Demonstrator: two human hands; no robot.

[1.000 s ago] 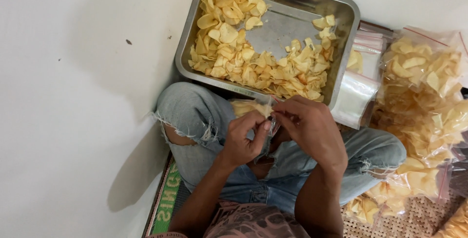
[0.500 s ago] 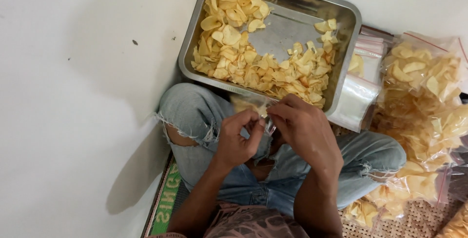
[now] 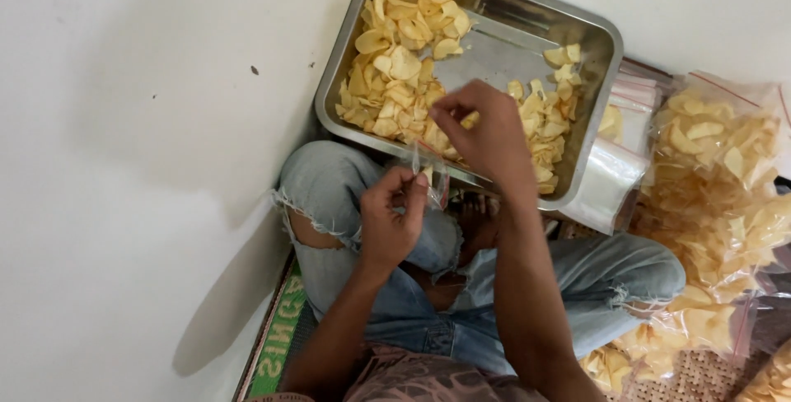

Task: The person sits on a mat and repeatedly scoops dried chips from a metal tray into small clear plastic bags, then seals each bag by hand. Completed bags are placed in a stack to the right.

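While left hand (image 3: 391,217) pinches small clear bag (image 3: 430,173) near knee, right hand (image 3: 486,130) pinches chip (image 3: 470,119) over metal tray (image 3: 527,27); filled clear bags (image 3: 725,179) right.

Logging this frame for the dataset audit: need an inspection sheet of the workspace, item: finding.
Surface: white floor; a green-edged mat lies under the seated person.
Job's things: metal tray partly covered with pale yellow chips; a small clear bag held at the tray's near rim.
Clutter: stack of empty clear bags right of the tray; filled chip bags piled further right.
Grippers: left hand has its fingers pinched on the small clear bag; right hand is over the tray, fingers closed on a chip.
Cables: nothing seen.
Surroundings: person sits cross-legged in torn light jeans; woven matting at the lower right.
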